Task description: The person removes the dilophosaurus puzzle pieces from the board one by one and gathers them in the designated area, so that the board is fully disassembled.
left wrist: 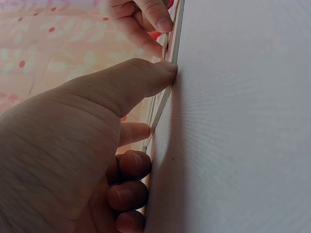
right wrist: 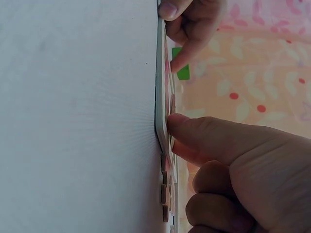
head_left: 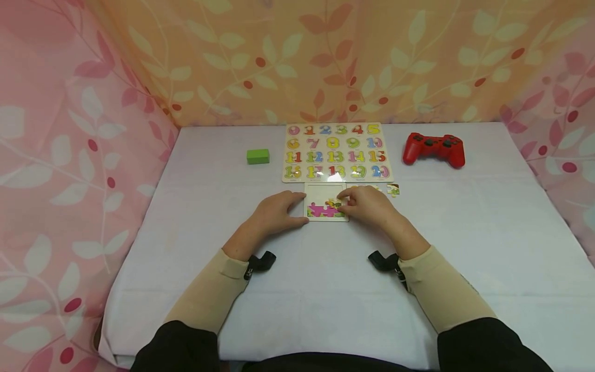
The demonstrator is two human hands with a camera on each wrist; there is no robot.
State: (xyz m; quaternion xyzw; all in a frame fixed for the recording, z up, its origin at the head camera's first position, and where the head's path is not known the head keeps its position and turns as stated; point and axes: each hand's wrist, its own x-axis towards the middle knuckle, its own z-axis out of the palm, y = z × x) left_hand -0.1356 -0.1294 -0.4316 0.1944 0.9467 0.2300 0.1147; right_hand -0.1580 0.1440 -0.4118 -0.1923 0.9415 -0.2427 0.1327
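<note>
A small jigsaw tray (head_left: pixel 321 192) with a pale frame lies on the table, and pink and green jigsaw pieces (head_left: pixel 318 211) fill its lower part. My left hand (head_left: pixel 279 212) holds the tray's left edge, thumb at the lower corner and index finger higher up; its other fingers curl in the left wrist view. Over the tray's right side, my right hand (head_left: pixel 369 205) pinches a yellowish jigsaw piece (head_left: pixel 332 203) between thumb and index finger. That piece is partly hidden by the fingertips. Loose jigsaw pieces (head_left: pixel 392 189) lie beyond the right hand, some behind it.
A number puzzle board (head_left: pixel 338 152) lies directly behind the tray. To its left sits a green block (head_left: pixel 257 156), and to its right a red game controller (head_left: pixel 434 150). White cloth covers the table (head_left: pixel 307 310); patterned curtains (head_left: pixel 297 62) surround its back and sides.
</note>
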